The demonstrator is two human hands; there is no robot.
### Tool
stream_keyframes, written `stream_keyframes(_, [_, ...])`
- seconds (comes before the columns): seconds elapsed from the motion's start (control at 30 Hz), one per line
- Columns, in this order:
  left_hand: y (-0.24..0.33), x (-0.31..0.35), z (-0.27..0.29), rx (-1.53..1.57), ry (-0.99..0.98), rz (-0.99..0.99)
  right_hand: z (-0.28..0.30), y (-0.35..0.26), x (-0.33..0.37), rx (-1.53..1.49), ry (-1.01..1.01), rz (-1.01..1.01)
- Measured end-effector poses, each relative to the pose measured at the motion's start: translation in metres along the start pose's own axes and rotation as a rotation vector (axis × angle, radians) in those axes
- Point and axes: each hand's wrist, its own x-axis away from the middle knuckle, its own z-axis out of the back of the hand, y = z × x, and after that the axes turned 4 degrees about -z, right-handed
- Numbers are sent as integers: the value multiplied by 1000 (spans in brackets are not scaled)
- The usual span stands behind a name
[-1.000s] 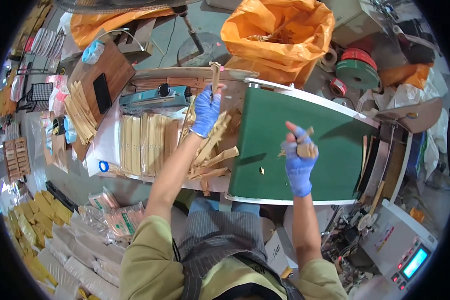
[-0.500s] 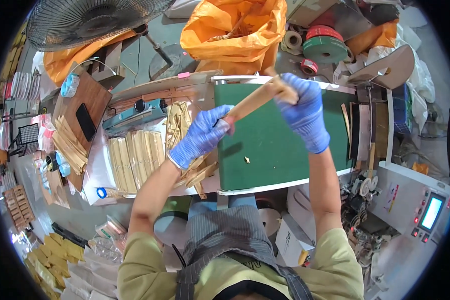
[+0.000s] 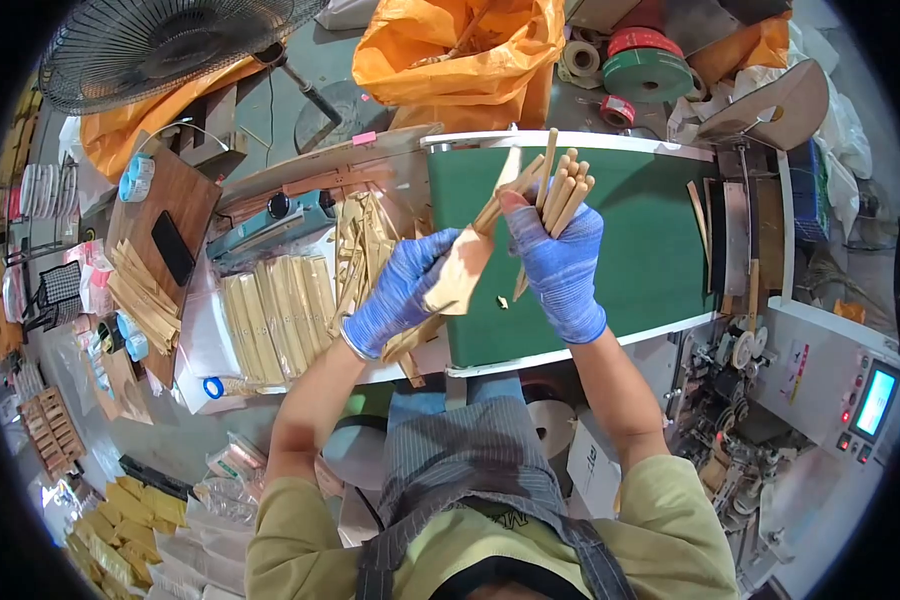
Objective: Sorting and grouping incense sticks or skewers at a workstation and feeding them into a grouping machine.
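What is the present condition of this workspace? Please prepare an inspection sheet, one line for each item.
Surface: green work surface, thin pale strips near its right end.
Handled things: brown wrapper and a bundle of wooden sticks.
Clutter: small pale scrap on the green work surface; crumpled brown pieces to its left.
Hands: blue-gloved; left hand grips the brown wrapper, right hand the wooden sticks.
Cables: apparently a thin dark cord near the fan.
Surroundings: orange bag beyond the surface; machine with lit screen at right.
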Motion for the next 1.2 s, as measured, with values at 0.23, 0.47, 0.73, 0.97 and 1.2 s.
stream_keyframes(0.23, [26, 2, 7, 206, -25, 33, 10, 0, -5, -312, -227, -230])
stream_keyframes(0.47, [-2, 5, 7, -20, 7, -187, 7, 4, -3, -173, -376, -188])
stream_keyframes(0.73, [-47, 10, 42, -187, 256, 191, 43, -9, -13, -84, 236, 349])
stream_keyframes(0.97, [-9, 4, 27, 722, 112, 355, -21, 29, 37, 679, -630, 1014])
stream_keyframes(1.2, [17, 16, 30, 581, -164, 330, -19, 35, 13, -404, -253, -371])
